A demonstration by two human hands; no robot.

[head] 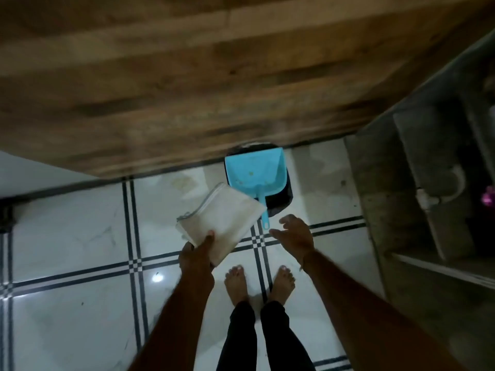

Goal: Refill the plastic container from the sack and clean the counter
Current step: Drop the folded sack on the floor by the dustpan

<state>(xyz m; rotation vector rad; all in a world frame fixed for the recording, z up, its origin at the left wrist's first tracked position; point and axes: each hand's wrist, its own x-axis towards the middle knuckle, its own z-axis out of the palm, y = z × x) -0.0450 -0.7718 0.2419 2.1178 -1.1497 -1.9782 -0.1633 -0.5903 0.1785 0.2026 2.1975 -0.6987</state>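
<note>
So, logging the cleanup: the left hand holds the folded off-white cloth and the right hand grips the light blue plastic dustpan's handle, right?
No: the head view shows the right hand open, near the handle of the light blue plastic dustpan, not gripping it. The left hand holds the folded off-white cloth.

We see our own arms [184, 298], bare along their whole visible length, down to the left hand [197, 254] and right hand [296, 236]. We wear slim black trousers [241, 341] that end at the ankles, and our feet [237, 286] are bare.
</note>
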